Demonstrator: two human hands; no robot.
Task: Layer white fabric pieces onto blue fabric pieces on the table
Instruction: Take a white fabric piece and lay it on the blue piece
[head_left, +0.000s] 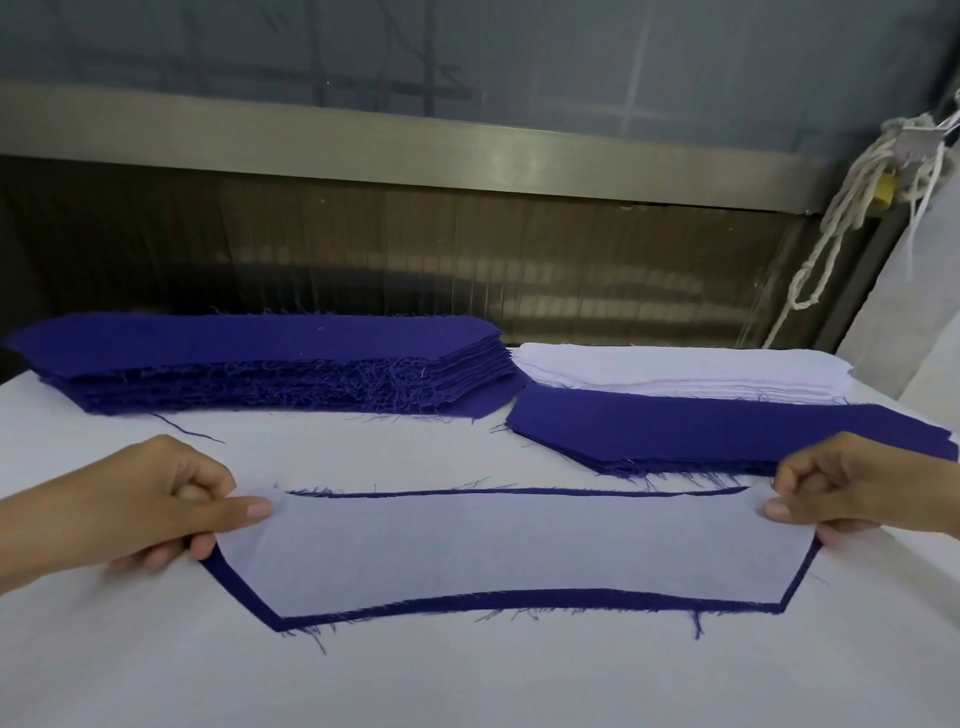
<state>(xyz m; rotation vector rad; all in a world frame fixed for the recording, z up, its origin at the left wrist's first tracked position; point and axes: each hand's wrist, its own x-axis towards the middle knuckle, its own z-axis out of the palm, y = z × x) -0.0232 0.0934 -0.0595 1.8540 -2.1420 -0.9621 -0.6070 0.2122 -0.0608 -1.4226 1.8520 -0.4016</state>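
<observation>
A white fabric piece (509, 551) lies flat on a blue fabric piece (519, 601), whose edge shows as a thin border around it. My left hand (156, 504) pinches the pair at its left end. At the right end my right hand (862, 488) pinches it the same way. Behind, at the far left, stands a tall stack of blue pieces (260, 364). At the far right a stack of white pieces (675, 371) sits behind a lower stack of blue pieces (701, 431).
The table (467, 675) is covered in white cloth. A metal rail and dark panel (467, 249) run along its far edge. Knotted white cords (852, 218) hang at the right, beside pale fabric (930, 312).
</observation>
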